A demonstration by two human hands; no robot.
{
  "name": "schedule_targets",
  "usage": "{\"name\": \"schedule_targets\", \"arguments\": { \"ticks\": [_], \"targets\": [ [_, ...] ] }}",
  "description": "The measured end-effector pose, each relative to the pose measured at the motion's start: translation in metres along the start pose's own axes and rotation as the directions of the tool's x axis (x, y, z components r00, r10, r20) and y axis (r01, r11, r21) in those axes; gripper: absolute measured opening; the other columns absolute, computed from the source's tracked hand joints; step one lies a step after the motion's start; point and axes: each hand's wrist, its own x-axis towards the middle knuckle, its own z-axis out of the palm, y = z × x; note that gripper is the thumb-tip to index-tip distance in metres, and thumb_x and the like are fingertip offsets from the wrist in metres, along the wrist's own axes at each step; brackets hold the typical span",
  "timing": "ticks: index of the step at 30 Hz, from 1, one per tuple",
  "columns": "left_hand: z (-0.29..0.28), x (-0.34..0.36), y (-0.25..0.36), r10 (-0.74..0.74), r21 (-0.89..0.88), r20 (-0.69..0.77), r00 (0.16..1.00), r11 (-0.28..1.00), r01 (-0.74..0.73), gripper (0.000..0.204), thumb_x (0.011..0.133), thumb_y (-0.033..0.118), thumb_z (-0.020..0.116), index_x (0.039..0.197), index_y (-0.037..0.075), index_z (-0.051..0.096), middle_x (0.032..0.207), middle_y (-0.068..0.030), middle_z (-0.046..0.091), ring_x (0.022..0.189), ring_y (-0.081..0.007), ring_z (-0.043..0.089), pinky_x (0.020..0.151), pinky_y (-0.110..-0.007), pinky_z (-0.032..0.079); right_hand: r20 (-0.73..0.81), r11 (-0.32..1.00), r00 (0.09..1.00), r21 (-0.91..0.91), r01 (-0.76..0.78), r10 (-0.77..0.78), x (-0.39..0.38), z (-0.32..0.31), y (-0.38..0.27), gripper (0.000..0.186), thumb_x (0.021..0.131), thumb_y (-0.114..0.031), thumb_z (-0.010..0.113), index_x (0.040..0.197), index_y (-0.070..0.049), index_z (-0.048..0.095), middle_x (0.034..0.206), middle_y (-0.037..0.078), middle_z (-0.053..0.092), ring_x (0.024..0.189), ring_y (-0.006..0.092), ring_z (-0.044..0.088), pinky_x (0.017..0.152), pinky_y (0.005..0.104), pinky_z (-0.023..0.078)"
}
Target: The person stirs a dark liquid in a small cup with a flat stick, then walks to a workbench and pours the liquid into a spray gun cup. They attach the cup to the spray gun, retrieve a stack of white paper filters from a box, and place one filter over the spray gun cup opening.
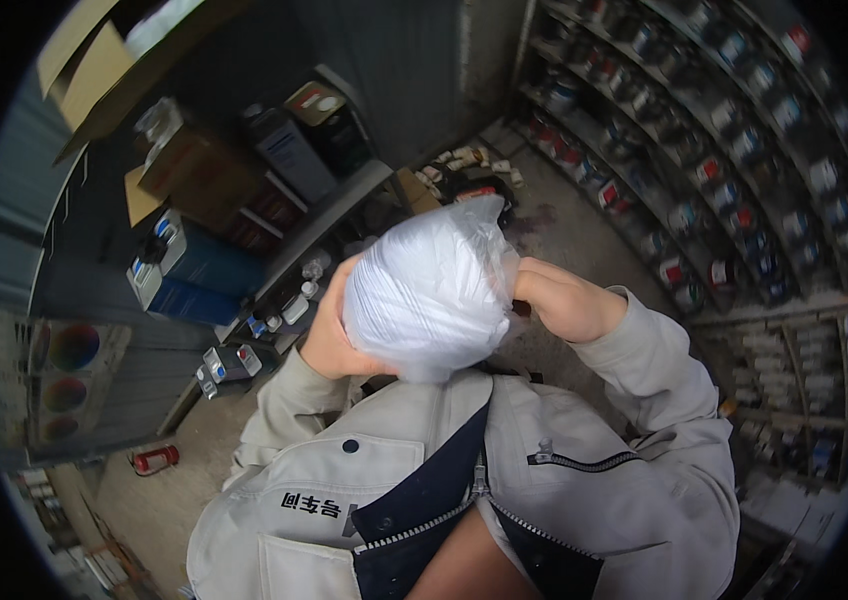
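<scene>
In front of my chest is a bulky bundle (429,295) in thin, clear plastic wrap. Fine parallel lines run across its pale contents, like a stack of thin white pieces; the wrap hides their exact kind. My left hand (329,335) cups the bundle's left side and underside, thumb along its edge. At the right side, my right hand (569,300) is closed, its curled fingers against the loose, crinkled end of the wrap. Its fingertips are partly hidden behind the plastic.
Shelves of cans (709,170) line the right side. On the left, a bench (344,205) bears metal tins (199,265) and a cardboard box (199,175). Bottles stand below it. A red fire extinguisher (154,460) lies on the floor, and small containers (469,160) are heaped in the far corner.
</scene>
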Motion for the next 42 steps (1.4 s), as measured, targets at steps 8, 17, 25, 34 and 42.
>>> {"name": "schedule_targets", "arguments": {
  "ticks": [8,17,25,34,42],
  "targets": [
    [0.081,0.017,-0.022,-0.113,-0.339,0.500,0.858,0.887,0.314,0.121,0.056,0.027,0.107,0.157,0.002,0.046,0.151,-0.0115,0.060,0.136,-0.0233,0.058,0.117,-0.042,0.044,-0.296,0.959,0.948,0.213,0.188,-0.120,-0.105,-0.037,-0.056,0.032,0.102,-0.020,0.051,0.080,0.002,0.059,0.103,0.017,0.067,0.098,0.0264,0.061,0.091,0.0382,0.046],
    [0.098,0.038,0.007,-0.174,-0.157,0.492,0.853,0.946,0.283,0.127,0.049,0.027,0.108,0.155,-0.001,0.043,0.151,-0.0122,0.056,0.138,-0.0233,0.055,0.118,-0.040,0.041,-0.046,0.840,0.862,0.257,-0.478,0.505,-0.187,-0.016,-0.027,0.041,0.106,-0.015,0.052,0.137,0.011,0.060,0.112,0.020,0.076,0.100,0.0267,0.074,0.088,0.0360,0.060],
    [0.091,0.078,0.049,-0.265,0.186,0.618,0.740,0.964,0.190,0.115,0.062,0.026,0.104,0.156,-0.001,0.043,0.146,-0.0131,0.056,0.135,-0.0247,0.054,0.116,-0.040,0.042,-0.167,0.545,0.975,0.836,0.061,0.146,-0.182,0.012,0.048,0.062,0.100,-0.021,0.064,0.152,0.010,0.049,0.157,0.021,0.053,0.145,0.0298,0.052,0.122,0.0430,0.039],
    [0.082,0.080,0.065,-0.541,0.242,0.409,0.735,0.841,0.484,0.072,0.088,0.027,0.086,0.146,0.002,0.054,0.129,-0.0112,0.065,0.116,-0.0200,0.065,0.102,-0.034,0.052,-0.137,0.742,0.930,0.646,-0.178,0.342,-0.132,0.027,0.039,0.067,0.092,-0.020,0.072,0.151,0.001,0.051,0.139,0.014,0.065,0.124,0.0251,0.064,0.108,0.0386,0.050],
    [0.080,0.057,0.048,-0.549,0.328,0.406,0.731,0.834,0.443,0.094,0.081,0.026,0.095,0.155,-0.001,0.044,0.138,-0.0127,0.061,0.129,-0.0217,0.058,0.110,-0.037,0.047,-0.022,0.858,0.951,0.437,-0.269,0.309,-0.093,0.022,0.049,0.051,0.093,-0.017,0.075,0.138,0.004,0.063,0.129,0.013,0.071,0.117,0.0205,0.068,0.103,0.0356,0.054]
  ]
}}
